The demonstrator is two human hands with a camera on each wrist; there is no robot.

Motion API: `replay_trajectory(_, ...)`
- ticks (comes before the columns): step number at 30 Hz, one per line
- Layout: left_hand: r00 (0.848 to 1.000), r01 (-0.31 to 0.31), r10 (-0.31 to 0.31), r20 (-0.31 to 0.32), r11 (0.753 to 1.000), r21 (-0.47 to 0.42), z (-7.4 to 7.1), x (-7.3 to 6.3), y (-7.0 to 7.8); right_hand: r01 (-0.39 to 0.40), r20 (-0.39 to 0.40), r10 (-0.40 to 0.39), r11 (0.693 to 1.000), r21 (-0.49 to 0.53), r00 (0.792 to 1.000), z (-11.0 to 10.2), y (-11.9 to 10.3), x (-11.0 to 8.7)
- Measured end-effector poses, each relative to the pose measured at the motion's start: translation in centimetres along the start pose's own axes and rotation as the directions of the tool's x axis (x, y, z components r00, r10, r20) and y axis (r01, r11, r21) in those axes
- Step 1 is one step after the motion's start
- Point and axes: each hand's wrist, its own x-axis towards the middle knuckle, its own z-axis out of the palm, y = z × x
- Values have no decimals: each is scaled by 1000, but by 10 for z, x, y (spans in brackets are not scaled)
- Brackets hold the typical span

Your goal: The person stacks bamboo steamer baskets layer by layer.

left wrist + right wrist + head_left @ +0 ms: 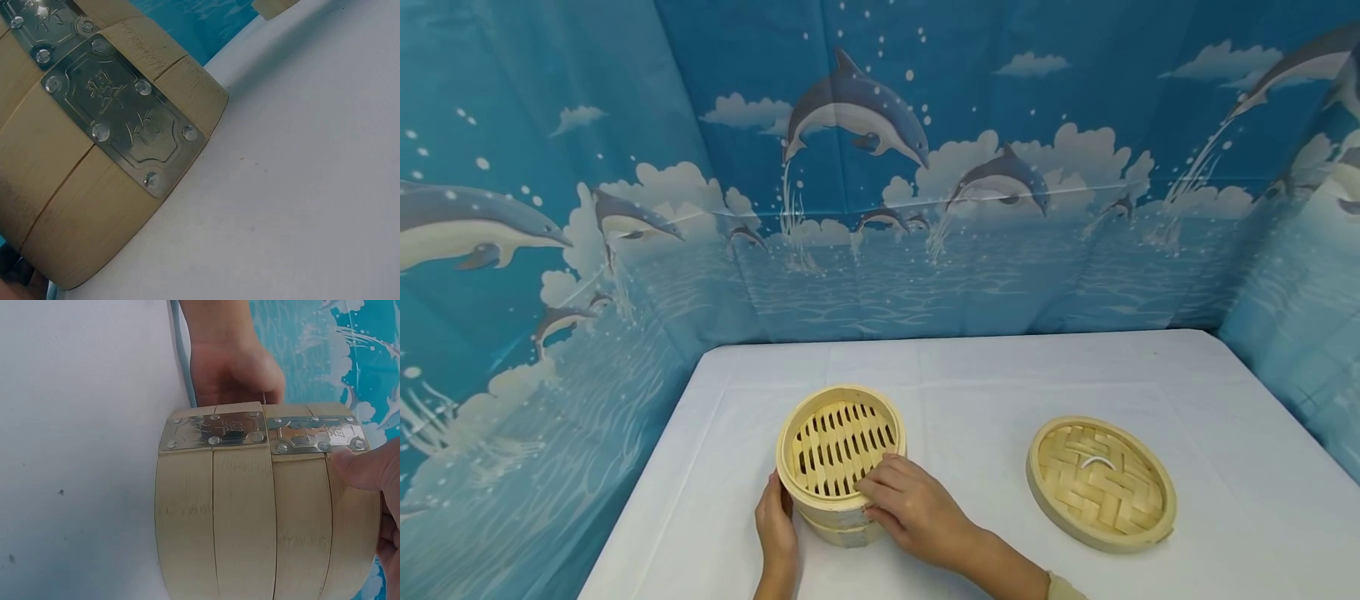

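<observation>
Two round bamboo steamer baskets stand stacked, the upper steamer basket [846,408] showing its slatted base inside the rim. The lower steamer basket [844,533] shows beneath it. My left hand [777,525] holds the stack's left side, its fingers partly hidden behind the wall. With my right hand [917,508] I pinch the upper basket's near right rim, thumb outside and fingers over the edge. Riveted metal plates [215,431] join the bamboo bands, one on each basket, facing me. In the left wrist view the lower basket's metal plate [125,115] fills much of the left.
A woven bamboo lid [1101,483] with a small white loop handle lies on the right of the table. White cloth covers the table [977,400]. A blue dolphin-print curtain [880,275] hangs behind it and along both sides.
</observation>
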Motion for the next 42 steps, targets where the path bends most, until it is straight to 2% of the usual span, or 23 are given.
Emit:
replay_trajectory(18,1000,-3,3,0,1000,-6,2,2,-2,-48,-25,48,999,-6,999,1,-6,1)
replay_trajectory(42,1000,-14,14,6,1000,15,0,0,-1,-77,-85,70,994,-74,994,8,-20,5)
